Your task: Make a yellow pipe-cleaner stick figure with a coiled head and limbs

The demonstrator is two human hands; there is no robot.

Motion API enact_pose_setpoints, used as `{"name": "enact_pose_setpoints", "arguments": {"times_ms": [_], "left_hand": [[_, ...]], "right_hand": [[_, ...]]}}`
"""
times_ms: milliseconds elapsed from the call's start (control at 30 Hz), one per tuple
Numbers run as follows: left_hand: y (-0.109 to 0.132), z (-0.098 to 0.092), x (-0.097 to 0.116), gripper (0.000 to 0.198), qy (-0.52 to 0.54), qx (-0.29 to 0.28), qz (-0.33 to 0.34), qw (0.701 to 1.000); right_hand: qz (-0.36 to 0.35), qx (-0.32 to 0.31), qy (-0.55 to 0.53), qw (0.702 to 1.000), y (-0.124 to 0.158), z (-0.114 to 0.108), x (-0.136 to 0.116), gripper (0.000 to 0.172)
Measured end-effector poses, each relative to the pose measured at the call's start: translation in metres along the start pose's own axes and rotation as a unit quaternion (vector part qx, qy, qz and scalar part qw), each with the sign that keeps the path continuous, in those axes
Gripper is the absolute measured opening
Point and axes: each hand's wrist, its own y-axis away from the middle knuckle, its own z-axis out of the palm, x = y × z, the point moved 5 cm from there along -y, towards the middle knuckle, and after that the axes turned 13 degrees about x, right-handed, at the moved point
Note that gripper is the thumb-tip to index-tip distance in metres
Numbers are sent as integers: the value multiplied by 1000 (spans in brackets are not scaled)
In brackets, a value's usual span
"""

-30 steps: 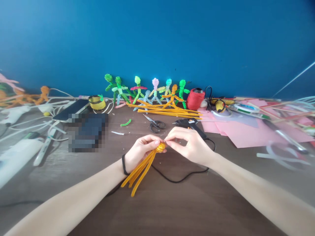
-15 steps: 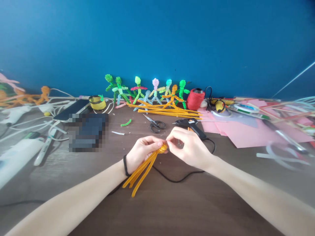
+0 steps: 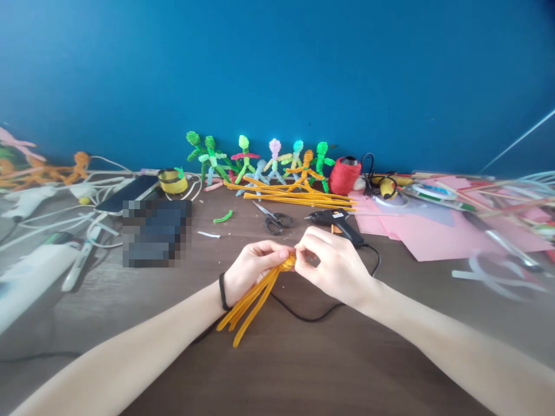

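My left hand (image 3: 251, 271) is closed round a bunch of orange pipe cleaners (image 3: 251, 300), whose loose ends trail down toward me over the brown table (image 3: 303, 370). At the top of the bunch sits a coiled orange knob. My right hand (image 3: 332, 263) pinches that knob from the right, fingers curled tight against my left thumb. A black band circles my left wrist.
Scissors (image 3: 273, 218) and a black glue gun (image 3: 336, 222) with its cable lie just behind my hands. Loose orange pipe cleaners (image 3: 295, 196), several pipe-cleaner figures (image 3: 260, 159), a red yarn spool (image 3: 344, 173), pink paper (image 3: 433, 231) and white cables (image 3: 65, 219) crowd the back and sides.
My right hand has closed in leftward onto the coiled knob, now largely covering it. The left hand and bunch have barely shifted.
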Motion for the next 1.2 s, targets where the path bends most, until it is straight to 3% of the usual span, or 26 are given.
{"name": "enact_pose_setpoints", "arguments": {"times_ms": [400, 600, 733, 933, 1200], "left_hand": [[0, -1, -2, 12, -2, -7, -8, 1000], [0, -3, -2, 14, -10, 7, -12, 1000], [-1, -4, -3, 14, -14, 13, -17, 1000], [-2, -4, -3, 13, -8, 9, -11, 1000], [0, -3, -1, 11, -16, 4, -9, 1000]], "right_hand": [[33, -9, 7, 999, 1, 0, -1, 17], [75, -5, 33, 997, -1, -4, 11, 13], [88, -15, -42, 995, -5, -5, 16, 11], [90, -93, -172, 977, -9, -3, 14, 15], [146, -130, -214, 957, -10, 1, 22, 6]]}}
